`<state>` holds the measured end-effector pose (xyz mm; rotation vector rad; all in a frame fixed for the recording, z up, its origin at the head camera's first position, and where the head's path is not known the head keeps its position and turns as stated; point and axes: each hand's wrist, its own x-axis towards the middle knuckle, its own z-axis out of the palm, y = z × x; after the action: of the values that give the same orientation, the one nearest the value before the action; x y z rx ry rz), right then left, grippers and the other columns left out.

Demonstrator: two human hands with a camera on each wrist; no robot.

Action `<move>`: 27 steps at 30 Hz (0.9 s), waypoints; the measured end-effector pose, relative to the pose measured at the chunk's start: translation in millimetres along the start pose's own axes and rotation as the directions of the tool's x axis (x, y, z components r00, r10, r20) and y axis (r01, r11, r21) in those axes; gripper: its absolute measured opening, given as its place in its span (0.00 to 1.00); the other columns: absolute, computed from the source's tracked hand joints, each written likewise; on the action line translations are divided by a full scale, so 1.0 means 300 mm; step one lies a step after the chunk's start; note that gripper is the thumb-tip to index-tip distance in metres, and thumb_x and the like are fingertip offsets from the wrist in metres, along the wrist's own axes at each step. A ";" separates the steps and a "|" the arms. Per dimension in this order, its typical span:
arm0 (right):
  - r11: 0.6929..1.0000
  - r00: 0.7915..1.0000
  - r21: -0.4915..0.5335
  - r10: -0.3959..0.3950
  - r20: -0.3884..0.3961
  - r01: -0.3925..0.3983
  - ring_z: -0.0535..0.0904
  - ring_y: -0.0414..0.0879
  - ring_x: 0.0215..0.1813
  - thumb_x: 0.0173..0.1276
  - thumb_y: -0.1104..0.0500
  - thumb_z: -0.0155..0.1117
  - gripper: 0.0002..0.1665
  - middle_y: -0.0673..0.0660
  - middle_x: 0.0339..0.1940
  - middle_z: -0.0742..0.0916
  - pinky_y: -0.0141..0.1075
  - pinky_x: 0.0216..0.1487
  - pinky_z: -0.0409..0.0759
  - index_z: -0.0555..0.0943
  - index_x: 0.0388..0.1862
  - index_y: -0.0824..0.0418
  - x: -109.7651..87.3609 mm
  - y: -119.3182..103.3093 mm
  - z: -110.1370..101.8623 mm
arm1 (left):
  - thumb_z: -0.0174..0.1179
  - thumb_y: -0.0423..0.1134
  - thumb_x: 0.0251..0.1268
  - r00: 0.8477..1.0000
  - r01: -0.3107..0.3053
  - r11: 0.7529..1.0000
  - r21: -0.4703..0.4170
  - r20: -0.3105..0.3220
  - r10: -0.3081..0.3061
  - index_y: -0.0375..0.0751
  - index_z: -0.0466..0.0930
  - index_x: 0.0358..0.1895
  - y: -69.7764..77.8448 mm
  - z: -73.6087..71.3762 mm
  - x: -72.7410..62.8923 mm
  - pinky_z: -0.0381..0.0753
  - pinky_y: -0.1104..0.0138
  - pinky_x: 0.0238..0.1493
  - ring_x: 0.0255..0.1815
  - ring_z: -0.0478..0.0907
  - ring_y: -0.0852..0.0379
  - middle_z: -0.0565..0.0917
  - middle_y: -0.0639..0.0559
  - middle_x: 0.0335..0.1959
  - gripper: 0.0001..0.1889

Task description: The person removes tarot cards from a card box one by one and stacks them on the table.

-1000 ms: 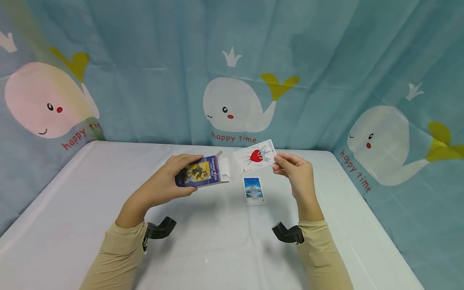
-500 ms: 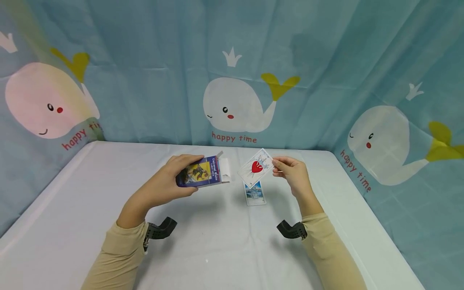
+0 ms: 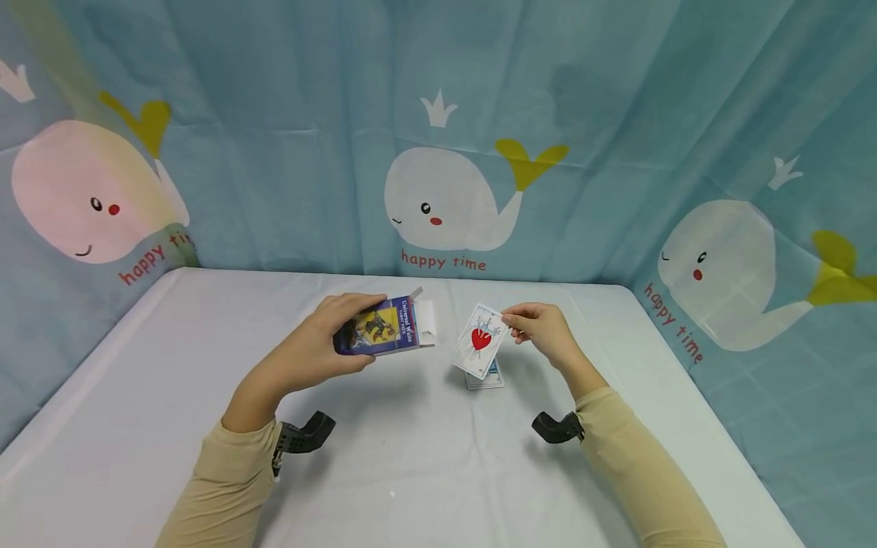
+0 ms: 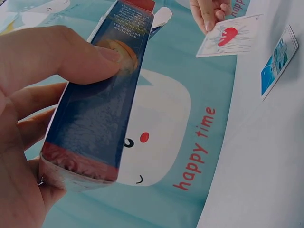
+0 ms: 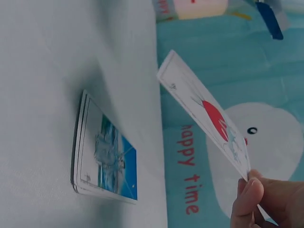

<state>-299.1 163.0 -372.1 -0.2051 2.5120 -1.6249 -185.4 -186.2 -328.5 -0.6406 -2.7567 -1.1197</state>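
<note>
My left hand (image 3: 311, 342) grips a blue tarot card box (image 3: 375, 327), fingers over the top and thumb below. The box's flap end points right and stands open; in the left wrist view its blue side (image 4: 95, 114) with a red band shows. Between thumb and fingers, my right hand (image 3: 544, 331) pinches one corner of a tarot card (image 3: 469, 352) with a red heart on it. That card tilts in the air above a small stack of cards (image 3: 485, 383), hiding most of it in the head view. The stack's blue-pictured top card (image 5: 114, 156) shows in the right wrist view.
A white cloth covers the table (image 3: 390, 464). Behind and beside it hangs a blue curtain (image 3: 288, 198) printed with whales. Both wrists carry a black camera mount, such as the right one (image 3: 556, 428).
My right hand has come left and down, turning the heart card more upright and bringing it over the card stack. The left hand and box have hardly moved.
</note>
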 end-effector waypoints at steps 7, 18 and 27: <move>0.999 0.998 -0.036 0.026 0.065 -0.023 0.74 0.36 0.26 0.70 0.59 0.64 0.18 0.50 0.24 0.81 0.27 0.31 0.77 0.83 0.51 0.73 0.032 0.025 0.004 | 0.70 0.36 0.56 1.000 0.000 1.000 -0.002 0.012 0.000 0.50 0.66 0.74 -0.003 0.006 0.003 0.73 0.52 0.55 0.61 0.65 0.49 0.71 0.46 0.70 0.39; 0.993 0.990 -0.104 0.060 0.125 -0.047 0.73 0.37 0.28 0.71 0.59 0.63 0.17 0.49 0.25 0.80 0.30 0.34 0.77 0.84 0.51 0.71 0.070 0.038 0.004 | 0.70 0.36 0.56 1.000 -0.003 1.000 0.005 0.008 0.003 0.49 0.66 0.74 -0.007 0.008 0.004 0.73 0.52 0.55 0.61 0.65 0.49 0.71 0.46 0.70 0.39; 0.988 0.983 -0.139 0.094 0.160 -0.072 0.73 0.38 0.29 0.72 0.57 0.62 0.18 0.49 0.26 0.81 0.32 0.37 0.77 0.83 0.52 0.69 0.099 0.061 -0.009 | 0.70 0.36 0.56 1.000 0.003 1.000 0.006 0.012 -0.003 0.50 0.66 0.74 -0.012 0.009 0.006 0.73 0.52 0.55 0.61 0.65 0.49 0.71 0.46 0.70 0.39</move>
<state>-329.5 167.1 -389.0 -0.2357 2.4670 -1.3520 -188.3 -185.9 -332.4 -0.6454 -2.7708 -1.1116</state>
